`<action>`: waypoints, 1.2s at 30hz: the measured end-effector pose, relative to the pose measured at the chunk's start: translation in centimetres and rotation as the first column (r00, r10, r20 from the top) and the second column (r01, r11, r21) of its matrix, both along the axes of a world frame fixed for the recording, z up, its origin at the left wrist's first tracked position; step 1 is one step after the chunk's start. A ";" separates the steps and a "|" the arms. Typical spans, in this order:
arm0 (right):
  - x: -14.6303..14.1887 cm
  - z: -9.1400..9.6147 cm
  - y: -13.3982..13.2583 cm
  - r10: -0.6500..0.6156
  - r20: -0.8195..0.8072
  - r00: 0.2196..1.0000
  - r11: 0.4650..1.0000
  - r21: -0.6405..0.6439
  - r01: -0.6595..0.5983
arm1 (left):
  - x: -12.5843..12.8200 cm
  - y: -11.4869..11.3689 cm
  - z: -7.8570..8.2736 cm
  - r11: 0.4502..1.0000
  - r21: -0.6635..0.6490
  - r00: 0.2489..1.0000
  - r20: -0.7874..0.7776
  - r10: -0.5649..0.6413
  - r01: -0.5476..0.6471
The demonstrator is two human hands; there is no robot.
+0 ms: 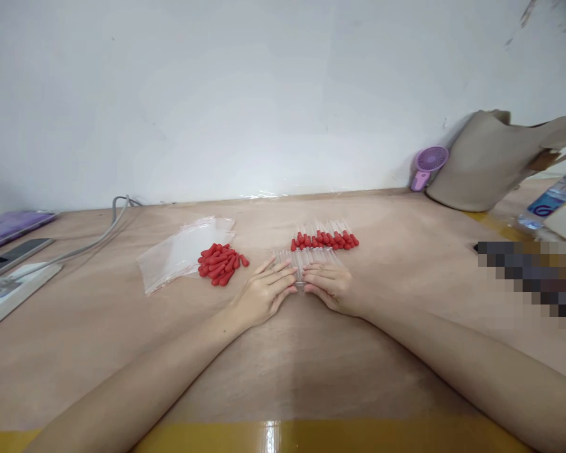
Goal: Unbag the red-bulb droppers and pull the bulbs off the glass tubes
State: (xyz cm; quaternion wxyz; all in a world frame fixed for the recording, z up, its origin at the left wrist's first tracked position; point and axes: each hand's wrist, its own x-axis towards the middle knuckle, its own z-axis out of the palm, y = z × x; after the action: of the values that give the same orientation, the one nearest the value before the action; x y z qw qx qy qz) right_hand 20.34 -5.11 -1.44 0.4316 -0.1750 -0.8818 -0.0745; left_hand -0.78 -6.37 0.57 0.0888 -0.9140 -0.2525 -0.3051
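A row of clear glass dropper tubes (304, 257) lies side by side on the table, pointing away from me. My left hand (268, 286) covers the left part of this row, its fingers over the tubes and its thumb at their near ends. From the right, my right hand (331, 286) closes on the same row in a mirrored way; the fingertips of both hands nearly meet. Just beyond lies a second row of tubes fitted with red rubber bulbs (327, 240), bulbs toward me. Left of my left hand is a heap of loose red rubber bulbs (219, 264).
Clear plastic zip bags (170, 255) lie partly under the loose bulbs. A power strip (23, 286) with a grey cable (89, 245) and a phone (21, 257) sit at left. A purple fan (429, 162), beige bag (476, 163) and water bottle (554, 198) stand at right.
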 end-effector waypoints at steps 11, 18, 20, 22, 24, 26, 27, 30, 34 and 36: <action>0.2 0.9 -0.9 -0.084 0.101 0.991 0.993 0.095 0.075 | -0.2 -0.3 0.2 0.997 -0.073 0.999 -0.042 -0.025 0.022; 0.3 0.9 -1.1 -0.098 0.104 0.990 0.983 0.163 0.081 | -0.5 -0.5 0.3 0.996 -0.078 0.999 -0.036 -0.034 0.031; 0.3 0.8 -1.1 -0.092 0.085 0.992 0.980 0.182 0.076 | -0.7 -0.6 0.3 0.998 -0.059 0.999 -0.036 -0.034 0.032; 0.4 0.8 -1.0 -0.079 0.070 0.994 0.976 0.208 0.063 | -0.8 -0.6 0.4 0.998 -0.043 0.999 -0.038 -0.036 0.035; 0.5 0.8 -1.0 -0.070 0.064 0.995 0.971 0.231 0.053 | -0.9 -0.7 0.4 0.999 -0.026 0.998 -0.042 -0.039 0.038; 0.6 1.0 -1.1 -0.064 0.064 0.996 0.967 0.252 0.046 | -1.0 -0.9 0.5 0.999 -0.009 0.998 -0.056 -0.038 0.038; 0.6 1.1 -1.2 -0.063 0.067 0.996 0.964 0.261 0.044 | -1.0 -0.9 0.6 0.999 -0.001 0.997 -0.065 -0.039 0.039; 0.6 1.2 -1.4 -0.050 0.078 0.996 0.963 0.269 0.027 | -1.1 -1.1 0.7 0.999 0.020 0.996 -0.078 -0.046 0.048; 0.8 1.1 -1.2 0.013 0.042 0.999 0.976 0.216 -0.022 | -1.6 -1.1 0.4 0.996 0.037 0.995 -0.057 -0.080 0.082; 1.2 1.0 -0.8 0.022 -0.029 0.999 0.987 0.159 -0.017 | -2.3 -1.0 0.2 0.997 0.039 0.998 -0.013 -0.062 0.063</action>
State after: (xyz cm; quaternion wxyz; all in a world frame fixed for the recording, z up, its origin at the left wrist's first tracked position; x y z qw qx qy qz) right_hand 21.59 -5.94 -0.43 0.4585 -0.1327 -0.8679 -0.1376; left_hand -3.09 -7.37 0.74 0.0988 -0.9212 -0.2172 -0.3073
